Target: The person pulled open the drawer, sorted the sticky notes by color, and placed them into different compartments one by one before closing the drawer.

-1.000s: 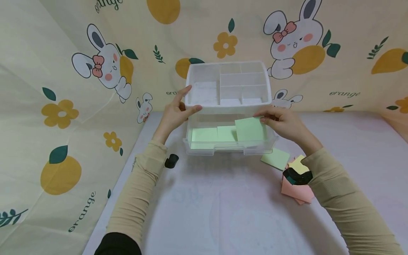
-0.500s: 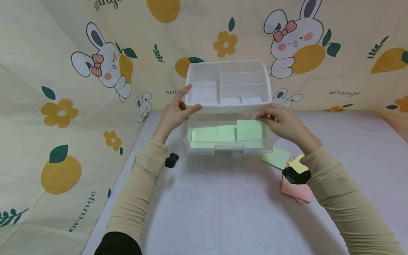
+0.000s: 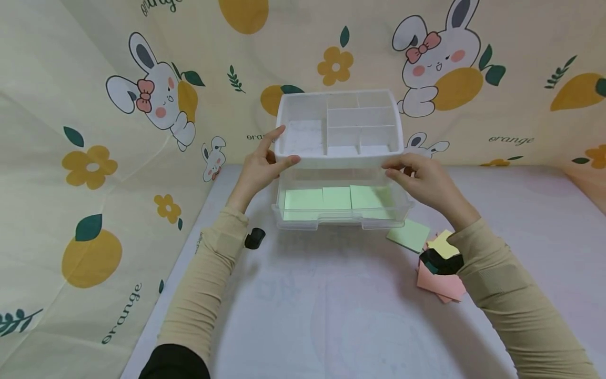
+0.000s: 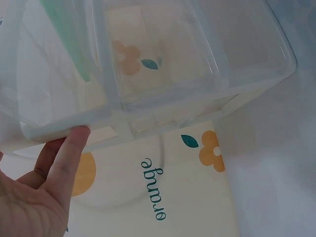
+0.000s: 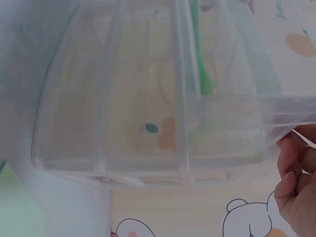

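A clear plastic drawer box, topped by a white compartment tray, stands ahead of me. Its upper drawer is pulled out, and green sticky notes lie side by side inside. My left hand grips the box's left corner, thumb across the tray front and a finger up its side. In the left wrist view, a finger of the left hand reaches the box edge. My right hand hovers at the drawer's right end, fingers loosely bent, thumb and fingertips close to the box; no note shows between them.
Right of the box lie a green sticky note pad, yellow notes and pink notes, partly covered by a black wrist-worn device. A patterned cloth with rabbits hangs close behind the box.
The right hand has let go of a green sticky note, which has dropped lower into the drawer beside the others. The left hand has kept its hold on the box.
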### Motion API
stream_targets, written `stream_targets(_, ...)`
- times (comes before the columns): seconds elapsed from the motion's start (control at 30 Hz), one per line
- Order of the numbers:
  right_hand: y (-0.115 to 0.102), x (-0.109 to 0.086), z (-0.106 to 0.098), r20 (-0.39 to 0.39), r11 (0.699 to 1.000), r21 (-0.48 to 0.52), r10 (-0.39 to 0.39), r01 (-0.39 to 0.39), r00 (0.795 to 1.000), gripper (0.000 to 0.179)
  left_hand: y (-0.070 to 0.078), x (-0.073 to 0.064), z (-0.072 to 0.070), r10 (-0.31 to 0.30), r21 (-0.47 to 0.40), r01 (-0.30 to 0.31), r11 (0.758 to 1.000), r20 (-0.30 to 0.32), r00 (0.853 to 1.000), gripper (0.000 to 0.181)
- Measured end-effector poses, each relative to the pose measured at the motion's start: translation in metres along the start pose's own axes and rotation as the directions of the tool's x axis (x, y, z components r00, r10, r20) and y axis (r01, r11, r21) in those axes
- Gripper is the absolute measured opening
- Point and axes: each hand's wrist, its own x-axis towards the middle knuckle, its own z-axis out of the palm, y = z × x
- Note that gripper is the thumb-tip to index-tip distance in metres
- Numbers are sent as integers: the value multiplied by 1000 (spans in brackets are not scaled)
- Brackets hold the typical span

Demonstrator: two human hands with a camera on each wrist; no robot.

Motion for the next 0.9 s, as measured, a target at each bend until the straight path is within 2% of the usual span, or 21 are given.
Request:
stream_targets(0.17,4,-2,-6,3,988,119,99,-98,995,29,0,1,0,-6,2,6,1000,-2,1000,74)
stream_targets(0.43,24,-8,-11,-1,951,269,159,-153,987,33,0,-1,-1,-9,9,9,1000,3,1000,75)
stream_targets(0.73,63,-20,-10,20,918,297,269,-263,963,32,0,-1,-2,-12,2,12,1000,4,1000,76)
stream_targets(0.9,90,-27,-4,69,919,253,294,-302,953,35,0,-1,-1,-7,4,7,1000,4,1000,76)
